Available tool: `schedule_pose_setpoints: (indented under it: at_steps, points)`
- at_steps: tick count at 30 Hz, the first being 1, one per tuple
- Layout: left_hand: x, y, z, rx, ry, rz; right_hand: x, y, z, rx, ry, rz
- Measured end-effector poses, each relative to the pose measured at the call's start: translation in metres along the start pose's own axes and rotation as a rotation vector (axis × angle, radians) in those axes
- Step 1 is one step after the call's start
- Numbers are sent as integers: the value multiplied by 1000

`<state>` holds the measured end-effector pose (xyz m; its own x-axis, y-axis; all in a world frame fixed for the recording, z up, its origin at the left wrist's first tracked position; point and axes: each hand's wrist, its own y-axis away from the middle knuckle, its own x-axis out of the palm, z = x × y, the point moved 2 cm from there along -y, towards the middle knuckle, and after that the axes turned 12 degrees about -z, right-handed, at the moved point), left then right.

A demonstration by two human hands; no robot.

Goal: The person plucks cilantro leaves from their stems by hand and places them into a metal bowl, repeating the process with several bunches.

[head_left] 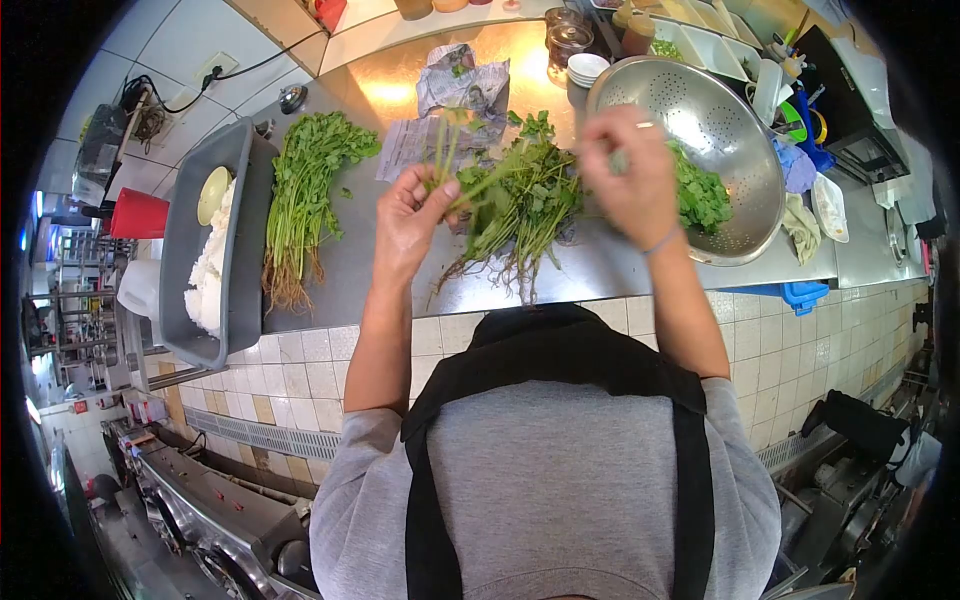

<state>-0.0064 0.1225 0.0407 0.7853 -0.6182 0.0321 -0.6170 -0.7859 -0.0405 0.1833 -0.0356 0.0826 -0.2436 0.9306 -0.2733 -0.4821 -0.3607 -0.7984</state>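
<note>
My left hand (412, 212) is closed around a few green herb stems (447, 165), pinched between thumb and fingers above the counter. Below and right of it lies a loose pile of leafy herbs (530, 200) with roots pointing toward me. Over the left rim of a perforated steel colander (740, 130) is my right hand (635, 175), smeared by motion; a small pale-green patch shows by its fingers, too blurred to name. Picked green leaves (702, 195) lie in the colander, partly hidden by that hand. A larger rooted herb bunch (305, 190) rests on the left.
A grey tub (235, 260) holding white food and a yellowish disc stands at the left end of the steel counter (350, 290). Crumpled newspaper (410, 140) lies behind the herbs. Small white bowls (587, 68) and dark glass containers (570, 40) stand behind the colander.
</note>
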Motion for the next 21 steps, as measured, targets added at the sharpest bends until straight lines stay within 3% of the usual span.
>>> schedule_pose_setpoints:
  at_steps: [3, 5, 7, 8, 9, 11, 12, 14, 15, 17, 21]
  points:
    - [16, -2, -7, 65, 166, -135, -46, -11, -16, 22, 191, -65]
    - [30, -2, -2, 91, 241, -195, -62, -6, -36, 33, 491, 48]
    - [44, 1, 15, 100, 257, -232, -71, 10, -56, 84, 579, 146]
    - [51, 3, 27, 41, 165, -189, -72, 19, -66, 134, 668, 242]
    - [57, 6, 43, -18, 73, -150, -74, 28, -67, 56, 739, 283]
    - [64, 17, 84, -7, -128, 3, -77, 42, -67, 67, 646, 337]
    - [65, 24, 85, -11, -128, -12, -77, 47, -64, 88, 564, 378]
    - [67, 40, 83, 155, -479, 79, -71, 55, -45, 166, 498, 444]
    - [64, 42, 83, 151, -478, 70, -69, 59, -37, 251, 443, 499]
    - [59, 44, 81, 409, -554, 69, -66, 66, -29, 180, 496, 508]
    - [38, 36, 92, 400, -606, -41, -67, 71, -29, 147, 559, 490]
